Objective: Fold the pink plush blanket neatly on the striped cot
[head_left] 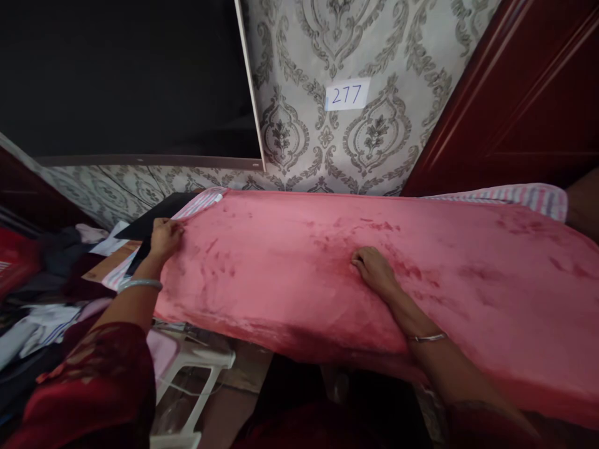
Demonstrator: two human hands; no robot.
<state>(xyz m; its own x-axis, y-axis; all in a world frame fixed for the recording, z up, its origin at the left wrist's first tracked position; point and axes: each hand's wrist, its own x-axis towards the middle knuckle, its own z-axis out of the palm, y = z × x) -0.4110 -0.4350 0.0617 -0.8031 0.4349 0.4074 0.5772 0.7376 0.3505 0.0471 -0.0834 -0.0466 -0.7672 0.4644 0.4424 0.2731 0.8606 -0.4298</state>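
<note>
A pink plush cloth [281, 268] lies spread over a long, waist-high surface, with darker brushed marks across its pile. At its left end, my left hand [166, 239] is closed on the cloth's edge. My right hand [374, 268] rests near the middle of the cloth with its fingers curled in; what is under the fingertips, if anything, is hidden. Striped fabric [538, 198] shows from beneath the pink cloth at the back right, and more of it appears at the left end. The cloth's front edge hangs down toward my body.
Behind the cloth is a patterned wall with a paper label [347, 95] reading 277. A large dark screen [126, 81] is at the upper left, a red door [524, 106] at the right. Piled clothes [47, 324] lie at the left; a white plastic stool [201, 368] stands below.
</note>
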